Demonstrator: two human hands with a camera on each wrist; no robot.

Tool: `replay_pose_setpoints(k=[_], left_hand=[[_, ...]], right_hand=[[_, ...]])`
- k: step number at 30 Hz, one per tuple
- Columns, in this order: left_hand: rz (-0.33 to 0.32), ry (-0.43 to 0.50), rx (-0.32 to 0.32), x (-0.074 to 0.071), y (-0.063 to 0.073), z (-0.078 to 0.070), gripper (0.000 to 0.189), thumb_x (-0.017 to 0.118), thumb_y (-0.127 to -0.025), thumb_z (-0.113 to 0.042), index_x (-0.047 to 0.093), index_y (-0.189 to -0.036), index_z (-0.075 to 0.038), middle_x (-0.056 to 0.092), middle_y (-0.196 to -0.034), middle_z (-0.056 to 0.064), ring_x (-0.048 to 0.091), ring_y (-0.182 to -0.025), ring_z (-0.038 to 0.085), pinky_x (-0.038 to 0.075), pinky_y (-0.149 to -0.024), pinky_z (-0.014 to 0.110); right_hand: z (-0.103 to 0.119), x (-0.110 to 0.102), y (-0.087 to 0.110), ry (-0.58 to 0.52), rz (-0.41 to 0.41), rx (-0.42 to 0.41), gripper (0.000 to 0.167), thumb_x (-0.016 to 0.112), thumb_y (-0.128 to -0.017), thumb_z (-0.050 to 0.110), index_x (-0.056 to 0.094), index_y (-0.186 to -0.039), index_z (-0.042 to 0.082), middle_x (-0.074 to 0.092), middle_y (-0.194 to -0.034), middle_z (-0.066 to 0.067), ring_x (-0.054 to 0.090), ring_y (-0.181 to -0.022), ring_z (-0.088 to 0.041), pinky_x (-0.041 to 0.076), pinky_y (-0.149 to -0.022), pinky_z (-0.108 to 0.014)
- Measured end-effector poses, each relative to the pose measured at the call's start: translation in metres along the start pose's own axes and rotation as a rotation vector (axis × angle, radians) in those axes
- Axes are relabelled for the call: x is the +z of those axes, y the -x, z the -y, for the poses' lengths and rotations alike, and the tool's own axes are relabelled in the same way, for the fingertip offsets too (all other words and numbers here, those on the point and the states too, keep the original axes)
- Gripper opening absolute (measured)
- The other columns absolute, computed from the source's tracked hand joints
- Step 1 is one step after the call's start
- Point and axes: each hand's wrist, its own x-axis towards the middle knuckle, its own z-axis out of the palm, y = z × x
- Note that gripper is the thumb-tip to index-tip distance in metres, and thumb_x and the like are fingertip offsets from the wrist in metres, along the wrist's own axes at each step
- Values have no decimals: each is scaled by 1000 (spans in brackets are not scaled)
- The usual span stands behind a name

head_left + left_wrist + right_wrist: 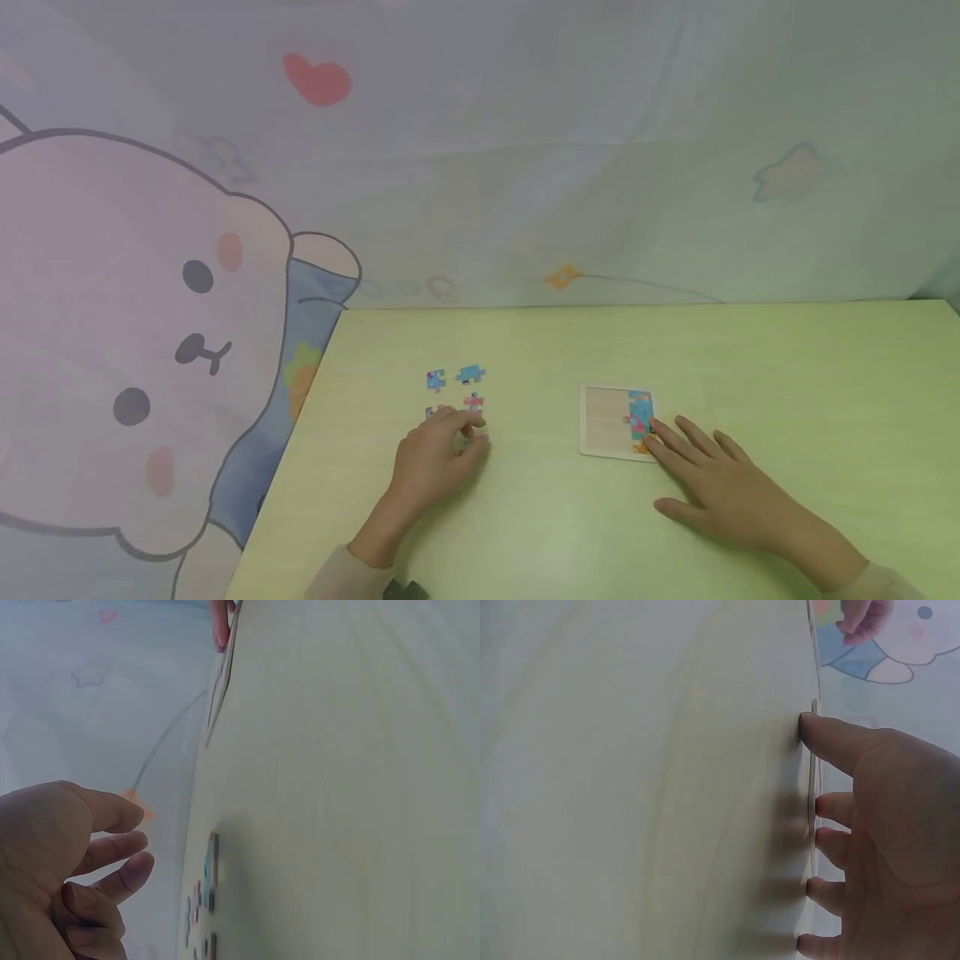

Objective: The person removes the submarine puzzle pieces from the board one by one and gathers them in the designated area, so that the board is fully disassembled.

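My left hand (433, 460) hovers over loose jigsaw pieces at the left of the table, its thumb and forefinger bent and apart. Nothing shows between those fingers in the left wrist view, where several thick pieces (211, 874) lie below the hand (71, 862). Blue and pink pieces (470, 374) lie beyond its fingertips; others are partly hidden under it. My right hand (723, 496) is spread flat, its fingertips at the right edge of a square puzzle tray (583, 425). Joined pieces (641, 408) fill a strip along the tray's right side; bare wood shows left of it.
The pale yellow-green table (540, 525) carries the pieces and the tray, with a wide gap between them. Behind it hangs a printed cloth (480, 183) with a large cartoon animal at the left. A small dark object (405, 591) shows by the left sleeve.
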Motion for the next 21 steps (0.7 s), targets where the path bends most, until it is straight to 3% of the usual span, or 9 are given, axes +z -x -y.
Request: replay_pose_setpoints(k=[3, 6, 7, 10, 21], left_hand=[[32, -10, 36, 4, -8, -12, 17, 70, -95, -29, 78, -109, -22, 69, -92, -14, 72, -97, 21, 48, -59, 32], [64, 1, 66, 11, -17, -24, 17, 70, -96, -29, 78, -110, -22, 70, -93, -13, 71, -95, 13, 48, -59, 29], [77, 10, 73, 14, -20, -28, 18, 70, -96, -30, 78, -110, -22, 70, -94, -13, 70, -86, 10, 43, -53, 27], [108, 23, 103, 22, -30, -41, 17, 71, -96, -29, 78, -110, -22, 68, -94, -12, 53, -64, 3, 41, -53, 24], [216, 11, 196, 63, -70, -87, 18, 70, -97, -31, 79, -111, -24, 66, -95, -16, 57, -72, 0, 43, -58, 22]], right_hand=[[1, -1, 0, -2, -2, 1, 76, 62, -99, 58, 43, -159, 15, 33, -167, -5, 27, -152, -40, 27, -109, -70], [1, -2, -1, -10, -3, 0, 77, 63, -99, 58, 43, -159, 15, 34, -167, -6, 27, -152, -41, 28, -109, -70], [1, -2, -1, -13, -5, 0, 77, 63, -99, 58, 43, -159, 14, 34, -167, -6, 27, -152, -41, 28, -109, -70], [2, -2, -3, -14, -6, 2, 79, 64, -98, 58, 42, -160, 13, 34, -167, -6, 28, -151, -40, 28, -109, -69], [2, -4, -6, -22, 7, 14, 78, 66, -96, 59, 39, -162, 27, 37, -165, -7, 30, -149, -45, 29, -105, -75]])
